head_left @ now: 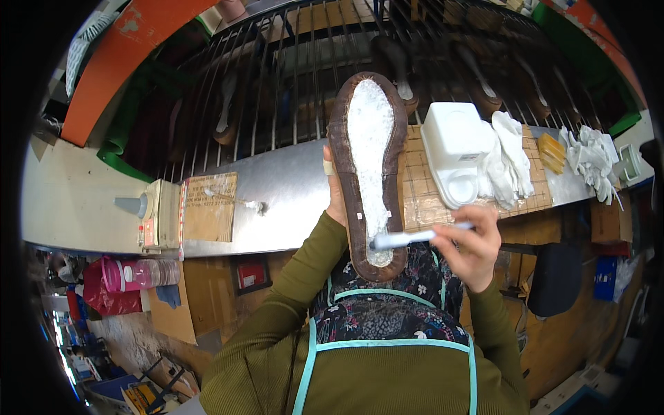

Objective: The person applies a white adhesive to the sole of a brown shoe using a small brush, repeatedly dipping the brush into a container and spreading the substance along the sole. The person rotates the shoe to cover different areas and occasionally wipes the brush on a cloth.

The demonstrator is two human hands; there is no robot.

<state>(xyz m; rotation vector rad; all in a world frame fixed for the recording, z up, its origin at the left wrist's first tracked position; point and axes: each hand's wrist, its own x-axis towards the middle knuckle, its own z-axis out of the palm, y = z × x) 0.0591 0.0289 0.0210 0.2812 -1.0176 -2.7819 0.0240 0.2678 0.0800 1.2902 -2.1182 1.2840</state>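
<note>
My left hand [334,187] holds a brown shoe [366,166] sole up, gripping it from behind at its left edge; a plaster wraps one finger. The underside of the shoe is covered with white glue, with a brown rim around it. In my right hand [474,245] is a white brush [408,238], held level, its tip touching the heel end of the shoe's underside. Both arms wear olive sleeves, over a dark floral apron with teal trim.
A white plastic container [453,149] stands on a wooden mat [422,194] right of the shoe, with white gloves [508,162] and rags [591,159] beside it. A metal shelf [283,194] runs across, and behind it a wire rack [290,69] carries more shoes. A pink bottle [131,274] hangs lower left.
</note>
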